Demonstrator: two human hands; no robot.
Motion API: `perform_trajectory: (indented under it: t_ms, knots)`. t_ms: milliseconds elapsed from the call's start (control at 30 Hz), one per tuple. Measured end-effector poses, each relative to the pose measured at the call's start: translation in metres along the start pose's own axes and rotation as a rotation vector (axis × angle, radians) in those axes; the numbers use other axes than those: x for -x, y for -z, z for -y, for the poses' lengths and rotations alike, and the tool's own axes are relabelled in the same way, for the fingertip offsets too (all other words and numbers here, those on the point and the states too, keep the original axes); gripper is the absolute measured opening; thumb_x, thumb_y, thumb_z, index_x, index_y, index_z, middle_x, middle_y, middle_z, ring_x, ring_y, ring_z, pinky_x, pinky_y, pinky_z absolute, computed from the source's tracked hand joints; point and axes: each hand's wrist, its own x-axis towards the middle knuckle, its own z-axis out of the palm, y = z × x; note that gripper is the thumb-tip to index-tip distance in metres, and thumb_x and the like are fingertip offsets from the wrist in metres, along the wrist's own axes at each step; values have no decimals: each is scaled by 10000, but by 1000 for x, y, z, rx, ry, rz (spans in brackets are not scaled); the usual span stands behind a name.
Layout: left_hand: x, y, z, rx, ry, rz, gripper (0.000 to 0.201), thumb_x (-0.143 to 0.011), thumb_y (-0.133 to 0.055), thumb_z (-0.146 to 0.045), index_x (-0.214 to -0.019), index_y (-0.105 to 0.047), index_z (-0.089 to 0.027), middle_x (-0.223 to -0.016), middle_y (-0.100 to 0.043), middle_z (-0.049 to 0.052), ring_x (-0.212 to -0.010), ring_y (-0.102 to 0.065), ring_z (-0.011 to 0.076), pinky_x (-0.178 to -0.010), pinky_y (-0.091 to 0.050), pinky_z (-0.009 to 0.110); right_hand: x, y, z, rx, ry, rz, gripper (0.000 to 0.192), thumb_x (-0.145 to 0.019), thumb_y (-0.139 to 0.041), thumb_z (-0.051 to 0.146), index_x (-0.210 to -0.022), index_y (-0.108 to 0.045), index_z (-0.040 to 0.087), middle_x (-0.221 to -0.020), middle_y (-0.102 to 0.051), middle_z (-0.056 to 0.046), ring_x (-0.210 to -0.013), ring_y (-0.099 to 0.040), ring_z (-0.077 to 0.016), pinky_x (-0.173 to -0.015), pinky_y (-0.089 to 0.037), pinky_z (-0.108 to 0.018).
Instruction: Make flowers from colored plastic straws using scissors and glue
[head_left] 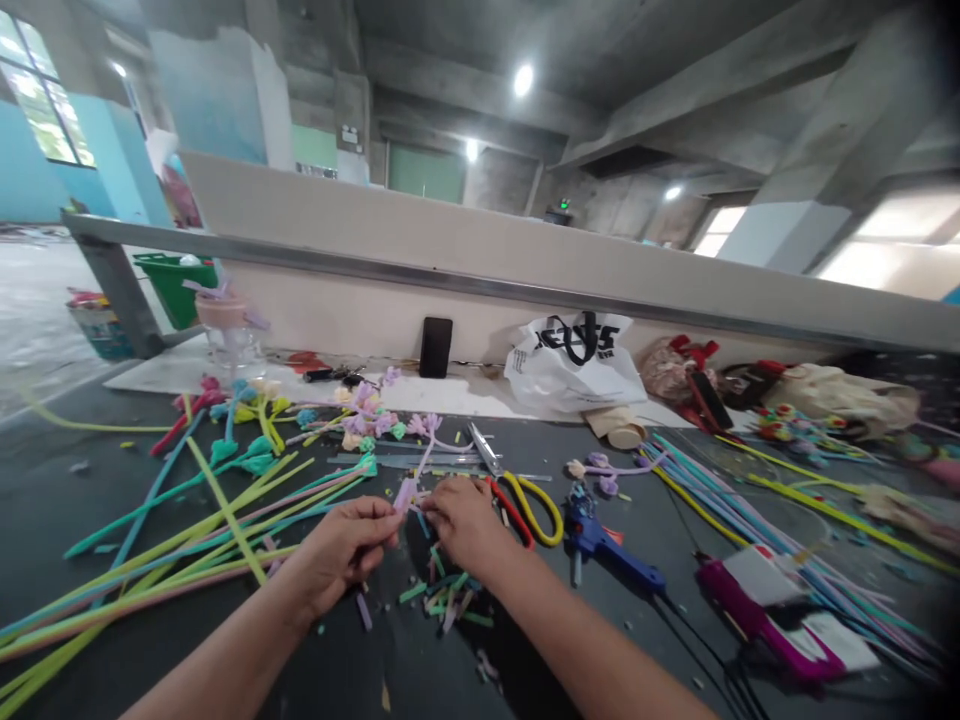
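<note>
The lilac pipe cleaner (417, 470) is being pinched just above the tabletop (90, 480), near the middle of the scene, between the person's two hands. Its long axis is running from the hands up and away, leaning slightly right, and its far end is pointing toward the small twisted flower heads (367, 410) lying farther back. The left hand (341, 550) is gripping the near end, with its fingers (386, 520) pressed together on the fuzzy stem. The right hand (465, 520) is meeting it from the right; its fingertips are closing on the same spot, though exactly how they are sitting is hidden behind the knuckles.

Judging from this, the bending or twisting of the stem's near end is in hand. The next move seems to call for a firm pinch by one hand while the other is turning the soft wire.

Short cut scraps (446, 590) are lying just near of the hands. The yellow-and-red scissors (525, 500) are resting just right of the right hand, and the blue glue gun (607, 545) is farther right. Long pipe cleaners (187, 540) are fanning out to the left, and another bundle (735, 510) is lying well to the right.
</note>
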Motion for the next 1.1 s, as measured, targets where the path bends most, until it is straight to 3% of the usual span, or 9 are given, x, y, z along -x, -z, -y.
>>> perform_trajectory:
  t_ms: [333,600,833,967,1100]
  knots:
    - [1,0,-2,47,42,43,281,-600,-716,-339,-622,-508,-151,-534,-547,-38,-294,-314,-5,-310,-91,151,-3,-6,4,157,-16,35,92,-770,-520,121,-781,-587,183,-810,-596,-31,-827,-489,-183,-790,-236,-350]
    - [6,2,-3,27,63,129,255,-611,-711,-301,-657,-515,-147,-538,-556,-30,-304,-321,-6,-326,-93,148,6,27,12,80,-109,-73,113,-771,-492,102,-720,-554,181,-716,-600,9,-725,-511,-149,-740,-268,-320]
    - [8,-6,1,39,62,191,213,-613,-706,-272,-644,-549,-132,-533,-566,-17,-299,-321,-3,-324,-89,157,14,37,14,-86,-131,-168,119,-792,-439,137,-707,-515,173,-584,-524,36,-550,-464,-109,-529,-328,-211]
    - [8,-8,3,6,75,161,210,-602,-709,-266,-635,-550,-133,-511,-566,-15,-286,-305,-2,-318,-90,159,23,38,12,-106,-75,-176,125,-766,-499,130,-652,-513,180,-622,-546,24,-634,-487,-128,-643,-350,-250]
    - [9,-7,1,-24,102,146,202,-588,-709,-257,-635,-557,-132,-490,-568,-11,-277,-284,-3,-314,-89,158,29,40,15,-10,69,-128,140,-782,-523,121,-658,-523,186,-648,-571,24,-675,-500,-132,-814,-293,-328]
